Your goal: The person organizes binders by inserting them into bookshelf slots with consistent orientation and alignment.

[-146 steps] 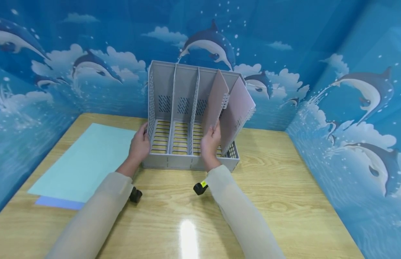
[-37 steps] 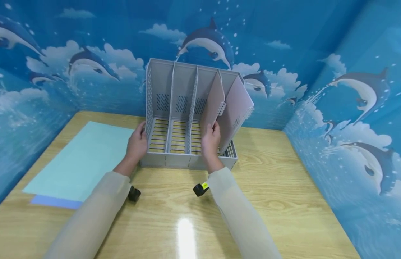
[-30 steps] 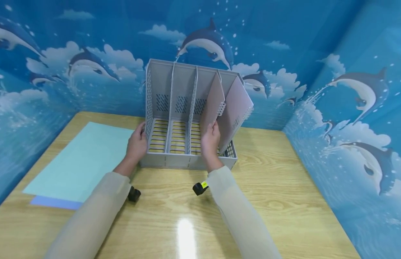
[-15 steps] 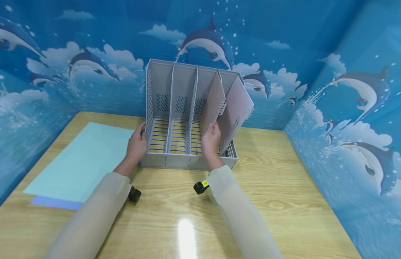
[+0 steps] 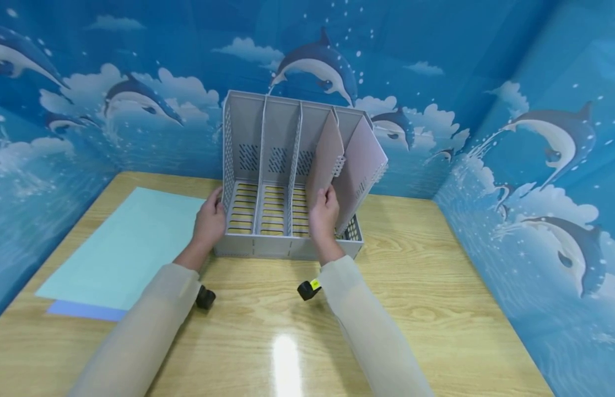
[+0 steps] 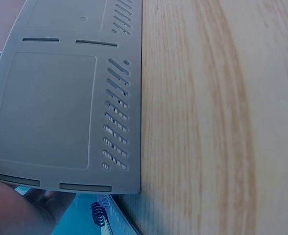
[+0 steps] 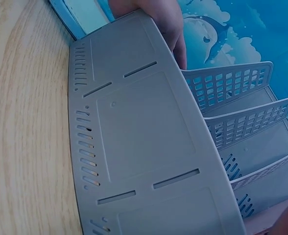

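Observation:
A grey slotted file organizer (image 5: 282,248) with upright dividers stands on the table against the backdrop. My left hand (image 5: 209,220) grips its left end wall. In the left wrist view, fingers (image 6: 26,213) bend round that end of the organizer (image 6: 51,112). Two spiral-bound pinkish notebooks lean right in the right part: a brownish-pink notebook (image 5: 323,157) and a paler pink notebook (image 5: 359,160). My right hand (image 5: 323,215) holds the lower front edge of the brownish-pink notebook; some of its fingers are hidden. The right wrist view shows the organizer's front panel (image 7: 139,117).
Left of the organizer lies a mint-green sheet-like cover (image 5: 134,248) over a blue one (image 5: 89,310). A dark spiral coil (image 6: 99,214) shows beside them in the left wrist view. Blue dolphin-print backdrop (image 5: 178,49) encloses the wooden table (image 5: 411,309) behind and at both sides.

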{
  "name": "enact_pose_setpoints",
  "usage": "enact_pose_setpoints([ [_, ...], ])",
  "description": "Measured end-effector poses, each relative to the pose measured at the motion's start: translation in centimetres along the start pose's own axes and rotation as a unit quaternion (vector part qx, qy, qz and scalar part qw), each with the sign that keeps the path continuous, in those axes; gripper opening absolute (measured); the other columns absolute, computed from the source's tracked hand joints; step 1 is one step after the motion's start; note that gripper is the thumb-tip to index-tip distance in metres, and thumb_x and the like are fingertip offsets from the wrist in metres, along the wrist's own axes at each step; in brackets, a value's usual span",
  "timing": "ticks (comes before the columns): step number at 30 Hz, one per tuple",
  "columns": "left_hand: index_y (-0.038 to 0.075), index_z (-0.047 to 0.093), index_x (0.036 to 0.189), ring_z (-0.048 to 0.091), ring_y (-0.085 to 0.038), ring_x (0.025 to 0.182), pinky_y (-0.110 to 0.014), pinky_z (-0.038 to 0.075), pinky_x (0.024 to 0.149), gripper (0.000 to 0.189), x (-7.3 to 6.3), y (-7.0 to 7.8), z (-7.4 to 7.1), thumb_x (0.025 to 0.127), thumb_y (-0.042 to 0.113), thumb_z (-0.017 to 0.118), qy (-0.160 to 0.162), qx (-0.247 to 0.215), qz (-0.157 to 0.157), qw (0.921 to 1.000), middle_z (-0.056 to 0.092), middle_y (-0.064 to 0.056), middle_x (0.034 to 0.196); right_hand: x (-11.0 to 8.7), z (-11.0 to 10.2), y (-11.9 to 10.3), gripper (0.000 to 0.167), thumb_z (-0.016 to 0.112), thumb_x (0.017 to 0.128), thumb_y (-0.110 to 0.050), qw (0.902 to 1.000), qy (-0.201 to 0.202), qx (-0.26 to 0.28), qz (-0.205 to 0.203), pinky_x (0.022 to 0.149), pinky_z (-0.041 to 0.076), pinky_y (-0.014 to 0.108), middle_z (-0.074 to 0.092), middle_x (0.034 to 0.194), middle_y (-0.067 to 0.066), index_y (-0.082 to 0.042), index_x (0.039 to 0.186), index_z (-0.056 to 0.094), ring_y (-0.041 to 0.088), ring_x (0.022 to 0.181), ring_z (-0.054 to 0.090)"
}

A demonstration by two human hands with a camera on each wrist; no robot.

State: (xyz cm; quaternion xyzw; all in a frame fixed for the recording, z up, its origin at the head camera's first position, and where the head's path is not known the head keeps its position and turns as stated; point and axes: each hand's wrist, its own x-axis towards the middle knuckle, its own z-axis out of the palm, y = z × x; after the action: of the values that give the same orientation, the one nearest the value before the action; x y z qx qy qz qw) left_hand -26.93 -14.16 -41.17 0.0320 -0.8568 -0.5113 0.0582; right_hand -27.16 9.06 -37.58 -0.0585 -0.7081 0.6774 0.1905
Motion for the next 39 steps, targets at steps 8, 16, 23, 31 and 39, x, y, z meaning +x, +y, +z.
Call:
enact_pose_setpoints([
  [8, 0.015, 0.016, 0.157, 0.041, -0.038, 0.134, -0.053, 0.035, 0.111, 0.05, -0.01, 0.08, 0.1, 0.107, 0.016, 0.021, 0.0, 0.005, -0.004, 1.0, 0.04, -0.021, 0.149, -0.16, -0.26, -0.26, 0.044, 0.036, 0.107, -0.021, 0.9998, 0.013, -0.015, 0.002, 0.115, 0.031, 0.03, 0.041, 0.151, 0.009, -0.006, 0.148, 0.038, 0.021, 0.138, 0.039],
  [16, 0.017, 0.016, 0.157, 0.041, -0.038, 0.134, -0.053, 0.035, 0.111, 0.05, 0.02, -0.04, 0.24, 0.107, 0.017, 0.021, 0.001, 0.007, -0.007, 0.9999, 0.04, -0.02, 0.148, 0.03, -0.15, -0.43, 0.045, 0.036, 0.107, -0.021, 0.9999, 0.009, -0.004, -0.004, 0.115, 0.031, 0.031, 0.04, 0.152, 0.01, -0.006, 0.149, 0.037, 0.023, 0.138, 0.038],
  [23, 0.017, 0.017, 0.157, 0.042, -0.037, 0.133, -0.053, 0.036, 0.11, 0.05, 0.04, 0.09, 0.28, 0.107, 0.017, 0.021, 0.006, 0.012, -0.008, 0.9999, 0.041, -0.02, 0.148, 0.04, -0.09, -0.54, 0.044, 0.04, 0.106, -0.021, 0.9999, 0.012, 0.006, -0.01, 0.114, 0.032, 0.031, 0.041, 0.15, 0.012, -0.004, 0.147, 0.039, 0.023, 0.138, 0.04],
  [31, 0.018, 0.017, 0.157, 0.042, -0.037, 0.134, -0.053, 0.035, 0.111, 0.05, 0.02, 0.15, 0.34, 0.107, 0.017, 0.022, 0.002, 0.009, -0.012, 0.9999, 0.04, -0.019, 0.149, -0.13, -0.2, -0.23, 0.046, 0.047, 0.103, -0.02, 0.9998, 0.012, 0.014, -0.005, 0.113, 0.035, 0.03, 0.042, 0.149, 0.014, -0.003, 0.145, 0.04, 0.023, 0.136, 0.042],
  [39, 0.017, 0.017, 0.157, 0.041, -0.039, 0.134, -0.054, 0.036, 0.11, 0.05, -0.12, 0.14, 0.16, 0.107, 0.016, 0.021, 0.003, 0.005, -0.004, 1.0, 0.04, -0.021, 0.149, -0.33, -0.17, 0.22, 0.046, 0.048, 0.103, -0.017, 0.9989, 0.007, 0.045, -0.011, 0.113, 0.035, 0.029, 0.042, 0.149, 0.016, -0.001, 0.145, 0.04, 0.023, 0.137, 0.041],
])
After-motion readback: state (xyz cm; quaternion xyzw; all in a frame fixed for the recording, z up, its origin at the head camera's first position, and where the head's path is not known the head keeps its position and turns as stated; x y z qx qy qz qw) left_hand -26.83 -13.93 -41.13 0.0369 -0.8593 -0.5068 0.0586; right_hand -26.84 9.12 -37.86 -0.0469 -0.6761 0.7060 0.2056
